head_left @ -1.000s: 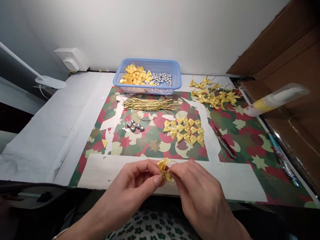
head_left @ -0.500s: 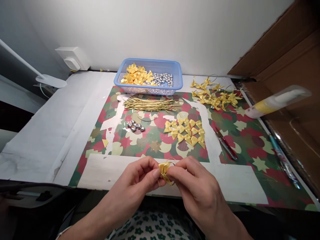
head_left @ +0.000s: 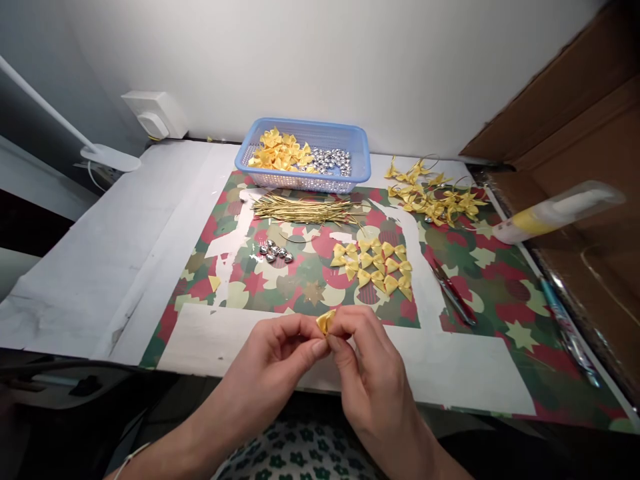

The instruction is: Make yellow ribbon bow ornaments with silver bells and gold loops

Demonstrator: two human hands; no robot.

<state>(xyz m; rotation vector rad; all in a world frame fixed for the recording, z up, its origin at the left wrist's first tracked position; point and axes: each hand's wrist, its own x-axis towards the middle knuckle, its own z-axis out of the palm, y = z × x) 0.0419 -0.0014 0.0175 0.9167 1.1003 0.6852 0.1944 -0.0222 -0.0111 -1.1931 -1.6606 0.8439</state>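
Note:
A yellow ribbon bow (head_left: 326, 322) is pinched between my two hands just above the table's front edge. My left hand (head_left: 280, 353) grips its left side with thumb and index finger, and my right hand (head_left: 369, 350) closes on its right side. Fingers cover most of the bow. Beyond my hands, several yellow bows (head_left: 371, 261) lie in rows on the patterned mat. To their left sits a small cluster of silver bells (head_left: 275, 251). A bundle of gold wire ties (head_left: 305, 209) lies farther back.
At the back, a blue basket (head_left: 364, 175) holds yellow bows and silver bells. Bows with wires (head_left: 435, 197) are piled at the back right. Red-handled tweezers (head_left: 454, 293), a glue bottle (head_left: 550, 212) and a pen (head_left: 570, 333) lie right. A cardboard box (head_left: 565, 100) borders that side.
My right hand has turned and drawn in closer to my left, covering more of the bow. The wire loop that showed beside it is now hidden. The view has shifted slightly.

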